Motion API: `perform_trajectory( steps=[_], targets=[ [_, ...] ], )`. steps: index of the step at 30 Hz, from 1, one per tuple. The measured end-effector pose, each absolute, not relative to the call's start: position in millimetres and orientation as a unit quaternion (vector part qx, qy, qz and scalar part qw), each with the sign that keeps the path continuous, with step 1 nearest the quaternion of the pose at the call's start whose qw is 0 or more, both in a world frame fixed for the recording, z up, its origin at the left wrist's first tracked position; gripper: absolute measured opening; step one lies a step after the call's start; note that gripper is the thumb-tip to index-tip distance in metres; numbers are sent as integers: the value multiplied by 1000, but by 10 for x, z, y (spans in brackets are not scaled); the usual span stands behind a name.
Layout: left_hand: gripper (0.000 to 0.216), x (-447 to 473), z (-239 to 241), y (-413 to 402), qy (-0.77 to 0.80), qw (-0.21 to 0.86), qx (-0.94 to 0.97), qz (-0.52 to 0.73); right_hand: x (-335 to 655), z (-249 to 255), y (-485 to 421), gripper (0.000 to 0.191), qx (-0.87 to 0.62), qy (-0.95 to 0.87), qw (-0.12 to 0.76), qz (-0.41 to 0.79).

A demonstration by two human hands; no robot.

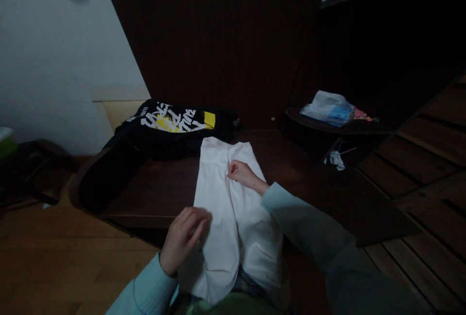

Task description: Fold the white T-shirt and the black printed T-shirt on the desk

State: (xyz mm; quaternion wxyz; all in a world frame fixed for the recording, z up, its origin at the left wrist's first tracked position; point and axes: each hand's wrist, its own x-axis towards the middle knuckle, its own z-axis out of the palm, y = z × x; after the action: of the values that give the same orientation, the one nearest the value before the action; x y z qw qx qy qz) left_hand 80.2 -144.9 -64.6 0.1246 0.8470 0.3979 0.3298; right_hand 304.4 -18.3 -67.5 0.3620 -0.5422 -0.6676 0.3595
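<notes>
A white garment point(222, 208) lies lengthwise on a dark wooden table point(153, 189), with its near end hanging toward my lap. My left hand point(184, 242) rests on the garment's left edge near me, its fingers curled against the cloth. Farther along, my right hand point(242, 172) pinches the white cloth near the garment's far end. Both sleeves are pale blue.
A black garment with white and yellow lettering point(171, 123) lies bunched at the table's far side. A low round shelf at right holds a plastic bag point(327, 107). Dark wooden panels stand behind. Wooden floor lies to the left and right.
</notes>
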Motion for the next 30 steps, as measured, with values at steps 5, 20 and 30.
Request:
perform_trajectory(
  steps=[5,20,30],
  targets=[
    [14,518,-809,-1483,458,80,811,354,3038,-659,-190,13,-547,-664,366,355],
    [16,558,-783,-1436,451,26,825,340,3088,-481,-279,18,-443,-661,295,528],
    [13,579,-797,-1452,452,-10,834,317,3124,-474,-336,29,-423,-723,202,507]
  ],
)
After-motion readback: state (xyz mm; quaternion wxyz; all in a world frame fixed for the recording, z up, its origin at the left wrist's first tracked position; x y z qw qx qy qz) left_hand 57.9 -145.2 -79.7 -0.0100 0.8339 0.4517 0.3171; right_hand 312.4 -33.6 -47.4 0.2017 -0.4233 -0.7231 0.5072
